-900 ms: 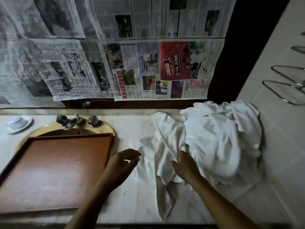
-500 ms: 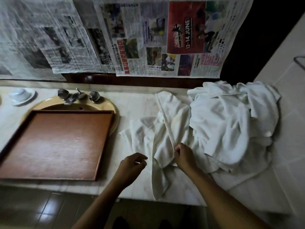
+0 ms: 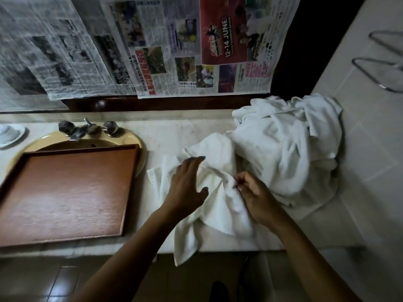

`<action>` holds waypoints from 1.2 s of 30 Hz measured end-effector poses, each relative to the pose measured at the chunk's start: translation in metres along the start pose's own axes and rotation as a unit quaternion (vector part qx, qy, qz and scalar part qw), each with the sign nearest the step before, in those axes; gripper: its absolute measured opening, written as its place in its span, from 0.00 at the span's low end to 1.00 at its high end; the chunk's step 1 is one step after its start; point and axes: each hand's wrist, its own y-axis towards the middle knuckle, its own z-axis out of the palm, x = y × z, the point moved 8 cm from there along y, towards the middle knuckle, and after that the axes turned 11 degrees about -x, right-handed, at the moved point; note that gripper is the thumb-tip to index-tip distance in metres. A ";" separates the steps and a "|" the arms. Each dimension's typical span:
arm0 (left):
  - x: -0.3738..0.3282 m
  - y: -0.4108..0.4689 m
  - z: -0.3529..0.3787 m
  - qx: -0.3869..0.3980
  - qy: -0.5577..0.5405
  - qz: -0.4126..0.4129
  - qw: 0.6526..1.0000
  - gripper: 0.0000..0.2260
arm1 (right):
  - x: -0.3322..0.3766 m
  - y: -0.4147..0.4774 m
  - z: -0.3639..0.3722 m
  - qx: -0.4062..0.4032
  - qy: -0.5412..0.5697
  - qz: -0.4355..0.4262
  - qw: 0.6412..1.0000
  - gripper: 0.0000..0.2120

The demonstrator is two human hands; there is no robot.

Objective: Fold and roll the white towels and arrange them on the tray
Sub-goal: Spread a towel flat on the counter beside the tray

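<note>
A flat rectangular tray point(image 3: 65, 192), reddish-brown with a raised rim, lies across the yellow sink point(image 3: 135, 138) at the left. Just right of it a crumpled white towel point(image 3: 219, 201) sprawls on the pale marble counter point(image 3: 174, 131), one corner hanging over the front edge; it looks like soft terry, though the light is dim. The left hand point(image 3: 187, 186) rests on it, fingers straight and spread. The right hand point(image 3: 255, 197) pinches a fold between thumb and curled fingertips. A heaped towel pile point(image 3: 279, 153) lies rightmost.
</note>
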 end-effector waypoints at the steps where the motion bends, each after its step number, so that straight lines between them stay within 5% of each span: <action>1: -0.009 0.006 0.006 0.022 0.040 0.049 0.998 0.39 | 0.007 -0.006 -0.001 0.021 0.016 0.007 1.000 0.07; 3: -0.014 0.010 0.020 0.072 0.087 0.107 0.988 0.36 | 0.025 -0.019 -0.004 0.053 0.069 0.029 0.996 0.08; 5: -0.006 0.006 0.027 0.104 0.082 0.131 0.982 0.24 | 0.046 -0.039 -0.009 0.063 0.138 0.043 0.987 0.07; 7: 0.003 0.000 0.022 0.113 0.014 0.101 0.988 0.08 | 0.060 -0.056 -0.018 0.047 0.160 0.033 0.985 0.19; 11: 0.012 -0.020 -0.017 0.147 -0.157 -0.052 0.975 0.09 | 0.074 -0.093 -0.033 0.034 -0.029 -0.006 0.999 0.13; 16: -0.035 -0.039 -0.094 0.157 -0.297 -0.024 0.942 0.10 | 0.066 -0.130 -0.048 -0.010 -0.352 -0.013 0.936 0.17; 20: -0.060 -0.059 -0.124 0.262 -0.342 -0.061 0.900 0.09 | 0.072 -0.152 -0.061 -0.052 -0.356 0.022 0.933 0.13; 28: -0.080 -0.106 -0.172 0.469 -0.194 0.033 0.861 0.10 | 0.118 -0.169 -0.071 -0.071 -0.211 -0.071 0.972 0.06; 33: -0.025 -0.093 -0.152 0.416 0.094 0.109 0.898 0.16 | 0.115 -0.174 -0.068 -0.053 -0.213 -0.040 0.975 0.08; 36: 0.009 -0.088 -0.144 0.391 0.105 0.080 0.911 0.17 | 0.106 -0.171 -0.069 -0.082 -0.264 -0.029 0.960 0.20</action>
